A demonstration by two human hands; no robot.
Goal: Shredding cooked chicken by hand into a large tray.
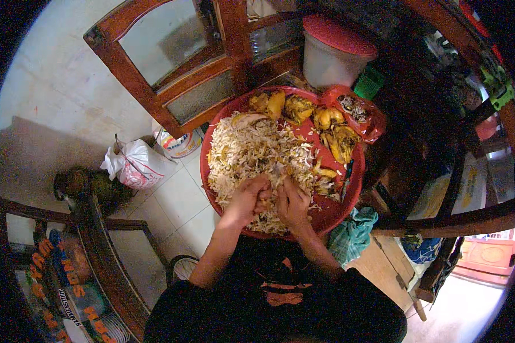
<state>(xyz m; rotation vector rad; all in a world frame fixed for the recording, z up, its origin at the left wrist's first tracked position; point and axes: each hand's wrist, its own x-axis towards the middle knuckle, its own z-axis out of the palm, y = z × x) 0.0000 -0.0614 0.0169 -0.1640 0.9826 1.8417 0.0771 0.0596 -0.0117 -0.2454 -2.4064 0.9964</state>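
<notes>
A wide red tray in front of me holds a large heap of pale shredded chicken. Along its far and right side lie several yellow cooked chicken pieces. Both hands are close together over the near part of the heap. My left hand has its fingers curled in a pinch on shredded chicken. Beside it, my right hand is also closed, fingertips down at the shreds. The exact bits between the fingers are too small to make out. A dark, slim object rests at the tray's right edge.
A red plastic bag with scraps adjoins the tray's far right. Behind stand a red-lidded bucket and a green basket. An open wooden door reaches in from the far left. A white bag sits left; a teal cloth lies right.
</notes>
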